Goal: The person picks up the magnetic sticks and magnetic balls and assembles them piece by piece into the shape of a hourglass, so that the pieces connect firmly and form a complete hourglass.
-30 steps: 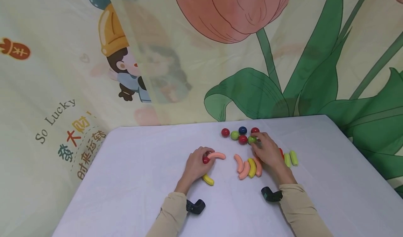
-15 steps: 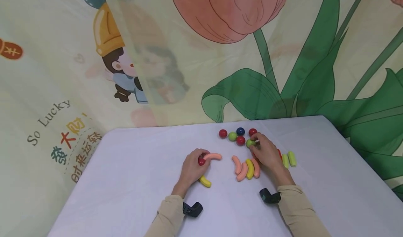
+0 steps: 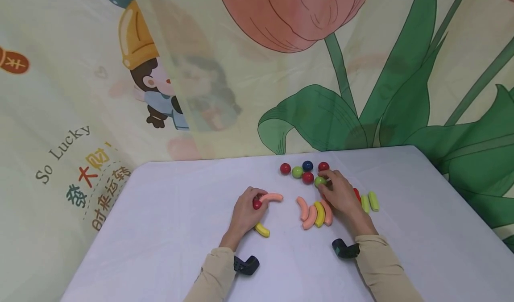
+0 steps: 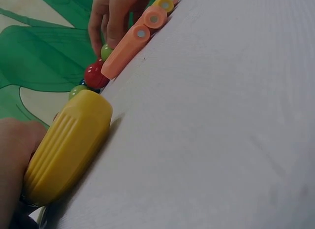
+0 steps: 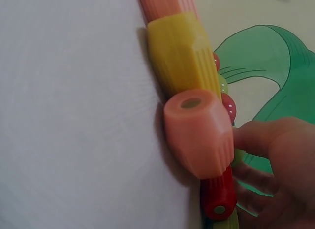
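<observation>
- Where the printed cloth backdrop (image 3: 72,114) hangs at the far left, it reads "So Lucky" above Chinese characters.
- On the white table (image 3: 168,230), the left hand (image 3: 246,213) curls round a small glossy red ball (image 3: 257,204) and the near end of a curved salmon plastic tube (image 3: 271,198).
- A short curved yellow plastic tube (image 3: 262,230) lies at that hand's near side.
- A cluster of curved salmon and yellow tubes (image 3: 315,213) lies right of centre.
- The right hand (image 3: 341,195) pinches a small glossy green ball (image 3: 320,181), beside the far group of red, green and blue balls (image 3: 303,171).
</observation>
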Demonstrator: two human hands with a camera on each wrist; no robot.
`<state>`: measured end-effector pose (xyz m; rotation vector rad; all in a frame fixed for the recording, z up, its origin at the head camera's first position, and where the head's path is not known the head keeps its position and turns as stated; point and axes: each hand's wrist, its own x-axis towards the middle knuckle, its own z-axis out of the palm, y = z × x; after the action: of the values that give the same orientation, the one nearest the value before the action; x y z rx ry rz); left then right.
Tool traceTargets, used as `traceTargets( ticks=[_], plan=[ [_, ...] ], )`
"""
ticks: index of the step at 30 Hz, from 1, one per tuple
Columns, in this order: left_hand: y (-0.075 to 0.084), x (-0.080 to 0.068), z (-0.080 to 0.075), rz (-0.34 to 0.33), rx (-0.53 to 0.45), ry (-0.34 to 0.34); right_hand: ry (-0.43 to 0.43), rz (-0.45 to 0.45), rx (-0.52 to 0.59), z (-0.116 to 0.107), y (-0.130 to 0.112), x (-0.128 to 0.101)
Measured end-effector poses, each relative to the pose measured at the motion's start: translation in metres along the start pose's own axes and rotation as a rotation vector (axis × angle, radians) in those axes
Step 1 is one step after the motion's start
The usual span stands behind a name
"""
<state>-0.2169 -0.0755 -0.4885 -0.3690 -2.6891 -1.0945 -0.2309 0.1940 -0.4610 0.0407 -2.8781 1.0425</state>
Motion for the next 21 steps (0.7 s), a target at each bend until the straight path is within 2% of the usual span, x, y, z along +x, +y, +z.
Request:
traceTargets(
  ticks=[7, 21],
  plan=[
    [-0.0019, 0.0013, 0.0020, -0.003, -0.027, 0.012, -0.015, 0.016, 0.038, 0.0013, 0.0006, 0.0005],
    [-0.0025, 0.0003, 0.0018, -0.022, -0.028, 0.007, -0.019, -0.012, 0.080, -0.0011, -0.0042, -0.0021]
  ],
)
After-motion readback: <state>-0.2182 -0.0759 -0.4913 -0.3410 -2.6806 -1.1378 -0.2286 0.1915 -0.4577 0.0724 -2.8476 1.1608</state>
